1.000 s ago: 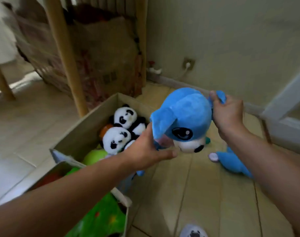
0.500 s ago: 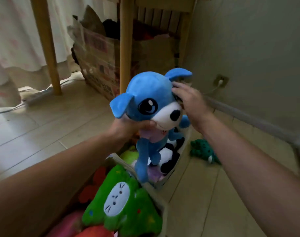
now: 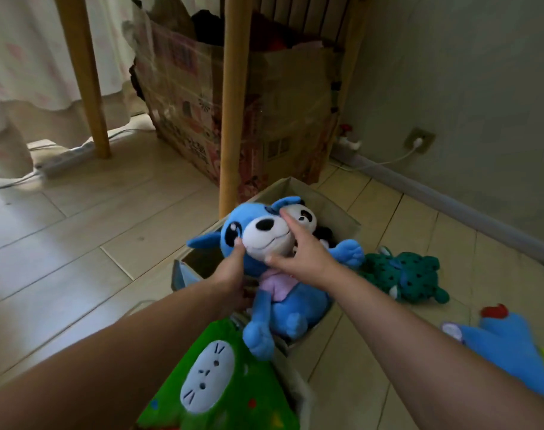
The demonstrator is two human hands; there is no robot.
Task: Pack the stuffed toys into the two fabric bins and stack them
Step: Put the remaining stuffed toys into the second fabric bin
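Floor: pale tiles (image 3: 78, 243) are seen across the room, with a curtain (image 3: 22, 57) and a wooden leg (image 3: 84, 76) far left of the hands.
Carton: a printed cardboard carton (image 3: 202, 97) is set behind a second wooden leg (image 3: 232, 113), beyond the hands.
Green toy: a green plush (image 3: 224, 383) with a pale face patch is seen below the left hand, nearest the camera.
Left hand: the left hand (image 3: 232, 274) is laid against the dog's cheek and neck, thumb pressed up beside the eye; whether the other fingers are curled round it cannot be told.
Bin: a beige fabric bin (image 3: 342, 217) is placed under both hands.
Dog: the blue dog (image 3: 264, 240) is laid face up in the bin, one leg hung over the near rim.
Right hand: the right hand (image 3: 298, 252) is spread flat on the white muzzle, fingers apart.
Panda: a panda (image 3: 306, 216) is tucked just beyond the right fingertips, inside the bin.
Teal toy: a spotted teal plush (image 3: 407, 276) is left on the floor right of the right hand.
Blue toy: another blue plush (image 3: 506, 349) is seen at the far right.
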